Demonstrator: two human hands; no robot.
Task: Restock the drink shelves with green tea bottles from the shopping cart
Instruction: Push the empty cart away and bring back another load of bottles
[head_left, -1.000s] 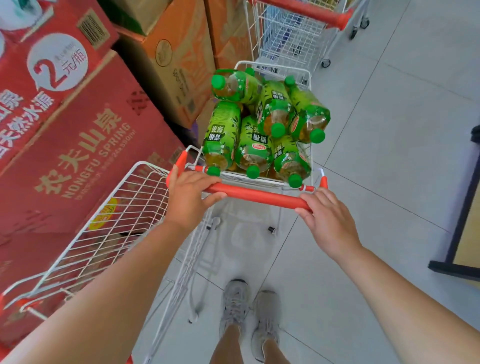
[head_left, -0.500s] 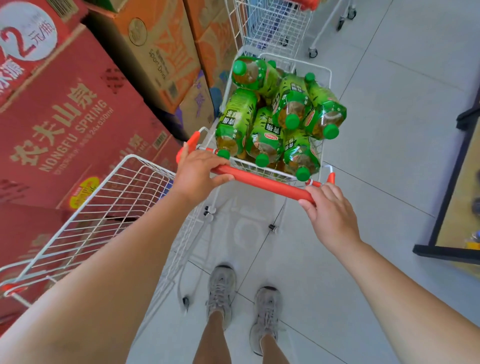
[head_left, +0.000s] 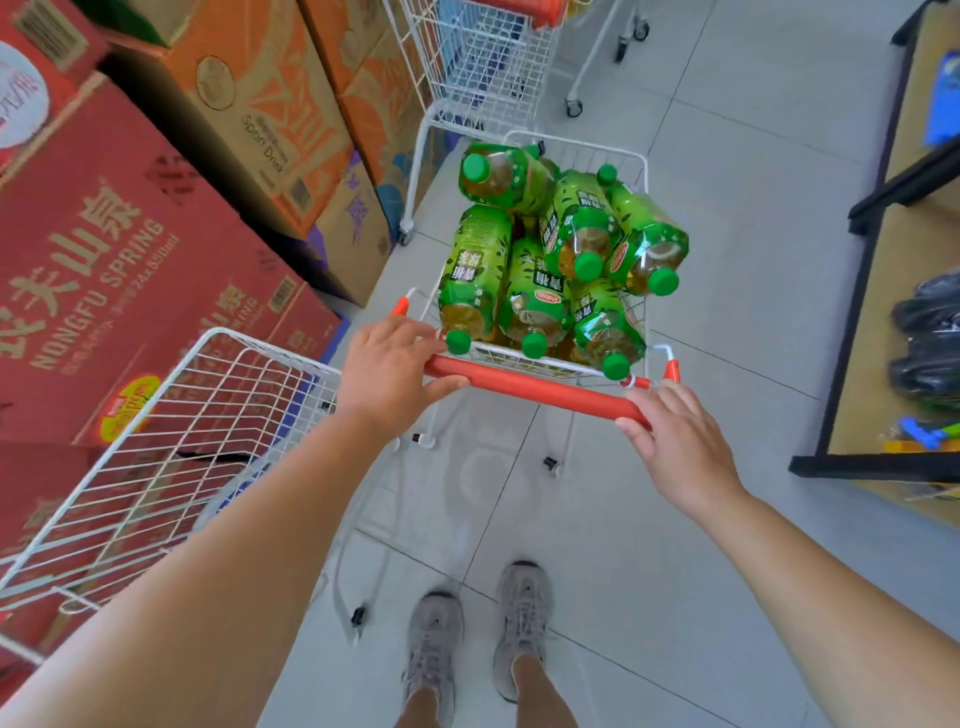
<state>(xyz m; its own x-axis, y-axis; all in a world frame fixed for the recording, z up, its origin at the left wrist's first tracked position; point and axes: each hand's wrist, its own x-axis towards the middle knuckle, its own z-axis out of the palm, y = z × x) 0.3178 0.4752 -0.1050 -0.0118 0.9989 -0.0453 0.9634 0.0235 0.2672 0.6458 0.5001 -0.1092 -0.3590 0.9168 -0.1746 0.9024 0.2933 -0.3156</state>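
A small white wire shopping cart (head_left: 640, 171) stands in front of me on the tiled floor. Several green tea bottles (head_left: 532, 291) with green caps lie piled in its basket, caps mostly pointing toward me. Its red handle bar (head_left: 535, 387) runs across the near side. My left hand (head_left: 387, 371) is closed over the bar's left end. My right hand (head_left: 675, 441) grips the bar's right end.
Stacked red water cartons (head_left: 119, 291) and orange drink cartons (head_left: 270, 109) line the left. An empty white wire cart (head_left: 171, 415) sits at my left side. Another cart (head_left: 483, 57) stands ahead. A black-framed shelf (head_left: 872, 249) with dark bottles is on the right.
The loaded cart has rolled forward along the aisle past the cartons, both hands staying on the handle. The shelf on the right has come further into view.
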